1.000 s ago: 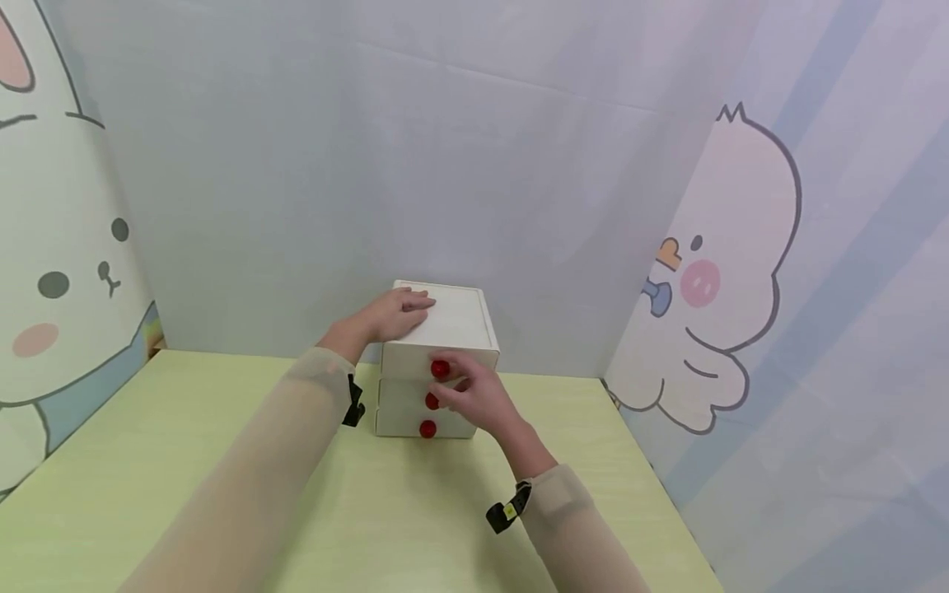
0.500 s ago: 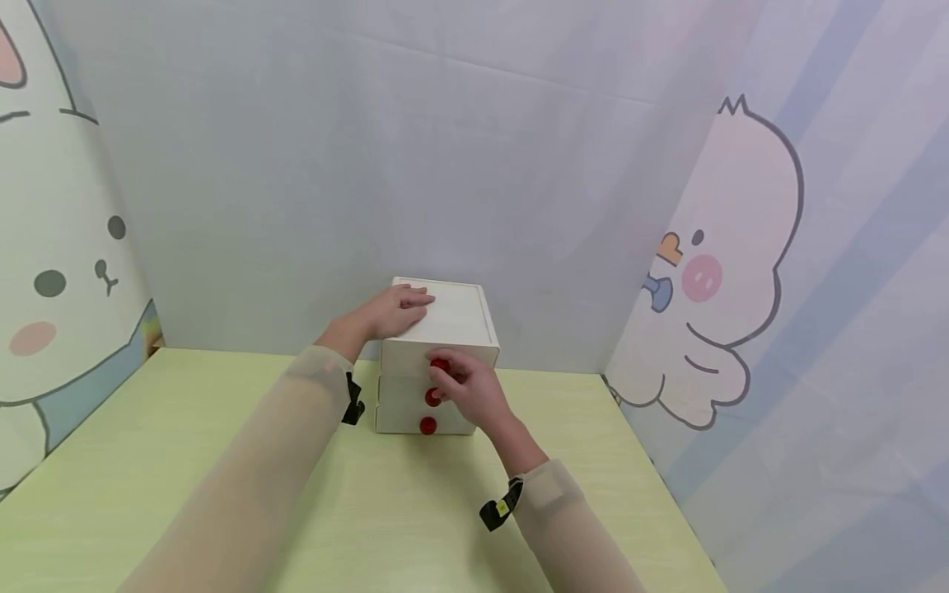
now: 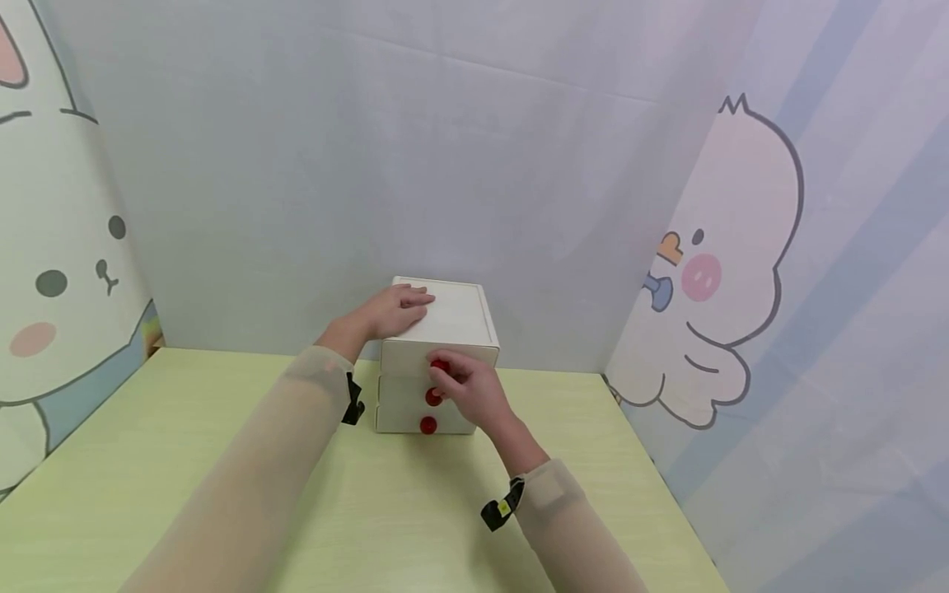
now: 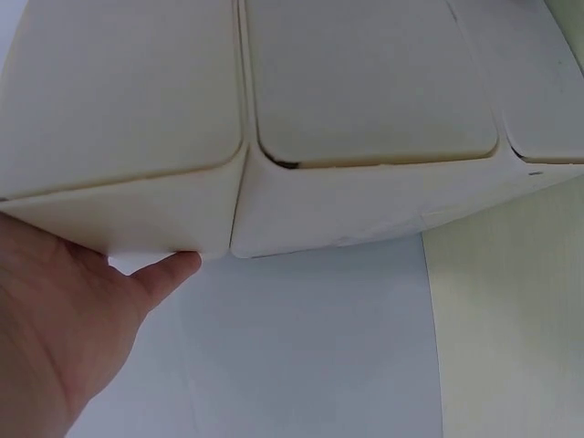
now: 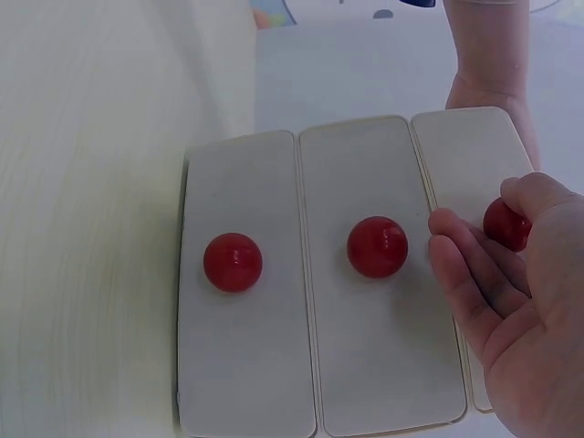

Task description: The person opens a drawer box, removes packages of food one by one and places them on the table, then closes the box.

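Note:
A small white cabinet [image 3: 404, 403] with three stacked drawers stands at the back of the table. Each drawer front carries a round red knob; the bottom knob [image 3: 427, 425] and middle knob [image 5: 377, 247] are fully visible in the right wrist view. My left hand [image 3: 389, 311] lies on the left part of the cabinet's top, fingers extended. In the left wrist view its thumb [image 4: 169, 276] lies along the cabinet's edge. My right hand [image 3: 474, 387] pinches the top knob [image 5: 506, 225] between thumb and fingers, partly hiding it. All three drawer fronts look nearly flush.
The pale yellow-green table [image 3: 385, 527] extends in front of and beside the cabinet. Behind it hangs a light curtain [image 3: 474, 165] with cartoon animals at left and right. A black strap [image 3: 504, 506] circles the right wrist.
My right thumb has moved up from near the middle knob and closed with the fingers on the top knob. The left hand stays on the cabinet top. The head view has tilted slightly.

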